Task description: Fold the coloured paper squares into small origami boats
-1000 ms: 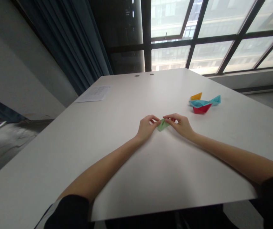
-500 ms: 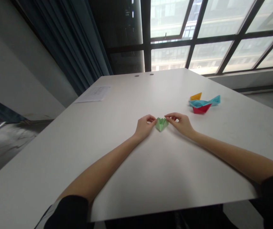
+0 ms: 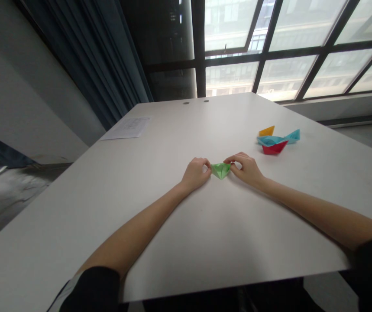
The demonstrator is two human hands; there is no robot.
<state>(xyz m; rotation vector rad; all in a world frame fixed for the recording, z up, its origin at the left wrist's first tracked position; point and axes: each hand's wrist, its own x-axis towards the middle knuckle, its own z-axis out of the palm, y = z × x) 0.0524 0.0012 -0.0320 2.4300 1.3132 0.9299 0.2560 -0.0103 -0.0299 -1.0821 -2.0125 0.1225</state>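
Observation:
A small piece of folded green paper [image 3: 221,170] is stretched between my two hands, its lower corner pointing toward me. My left hand [image 3: 197,172] pinches its left corner between thumb and fingertips. On the other side, my right hand [image 3: 244,168] is closed on the right corner, thumb below and index finger above. The paper's top edge runs nearly straight, and creases show down its middle. Both hands are close to the tabletop; whether the paper touches it, I cannot tell.
Folded paper boats sit together to the right: a yellow one [image 3: 266,131], light blue folded paper [image 3: 278,139] and a red one [image 3: 274,148]. A printed sheet [image 3: 127,128] lies at the left edge of the white table [image 3: 173,242]. Windows and a blue curtain stand beyond.
The green paper has been drawn wider and flatter: its jagged top is now a straighter edge. My left hand has shifted slightly, and my right fingers have moved round its corner.

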